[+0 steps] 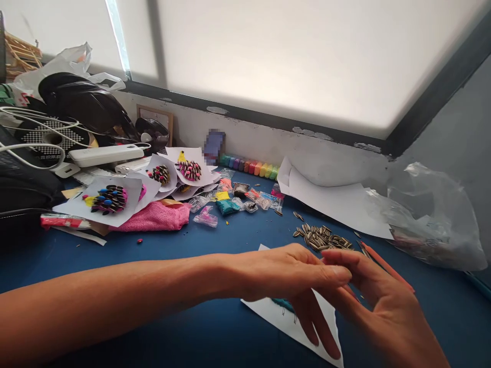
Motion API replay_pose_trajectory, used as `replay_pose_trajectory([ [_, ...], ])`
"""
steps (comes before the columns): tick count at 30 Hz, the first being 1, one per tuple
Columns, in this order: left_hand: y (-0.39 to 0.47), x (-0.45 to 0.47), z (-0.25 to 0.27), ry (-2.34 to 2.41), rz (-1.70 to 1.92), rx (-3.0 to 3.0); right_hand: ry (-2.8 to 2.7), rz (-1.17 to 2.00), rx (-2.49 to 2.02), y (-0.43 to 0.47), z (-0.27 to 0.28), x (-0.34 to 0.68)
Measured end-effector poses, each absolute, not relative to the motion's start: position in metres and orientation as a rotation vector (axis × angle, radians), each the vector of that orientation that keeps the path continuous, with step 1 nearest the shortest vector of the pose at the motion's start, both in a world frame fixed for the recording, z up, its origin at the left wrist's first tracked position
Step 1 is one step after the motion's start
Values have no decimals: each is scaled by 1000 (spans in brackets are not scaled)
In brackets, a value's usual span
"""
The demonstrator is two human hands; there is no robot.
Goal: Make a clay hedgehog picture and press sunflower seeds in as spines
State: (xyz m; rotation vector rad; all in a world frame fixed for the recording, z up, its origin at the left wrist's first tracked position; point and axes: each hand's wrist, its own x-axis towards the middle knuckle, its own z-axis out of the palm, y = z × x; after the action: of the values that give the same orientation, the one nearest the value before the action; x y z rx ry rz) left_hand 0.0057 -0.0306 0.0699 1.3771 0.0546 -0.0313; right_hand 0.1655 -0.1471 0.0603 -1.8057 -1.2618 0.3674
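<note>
white paper [268, 308] lies below the left grip [293, 273]

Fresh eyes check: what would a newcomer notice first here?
Probably the left hand and right hand, overlapping in the foreground over a white sheet. Next, the heap of striped seeds just beyond them, then the colourful seed-covered figures on papers at left, by a pink cloth.

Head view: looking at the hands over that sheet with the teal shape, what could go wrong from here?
The left hand hangs over the white sheet, so a dipping finger might smudge or dent the teal shape. The striped seeds lie loose just beyond both hands; a careless sweep of the right hand could scatter them.
</note>
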Motion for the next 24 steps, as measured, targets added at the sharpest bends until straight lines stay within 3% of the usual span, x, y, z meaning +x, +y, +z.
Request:
replay_pose_trajectory([
  [7,-20,4,71,132,96,1428,-1203,574,-1791,-145,65,182],
  [24,-14,7,68,234,224,1339,-1172,542,-1718,-146,71,170],
])
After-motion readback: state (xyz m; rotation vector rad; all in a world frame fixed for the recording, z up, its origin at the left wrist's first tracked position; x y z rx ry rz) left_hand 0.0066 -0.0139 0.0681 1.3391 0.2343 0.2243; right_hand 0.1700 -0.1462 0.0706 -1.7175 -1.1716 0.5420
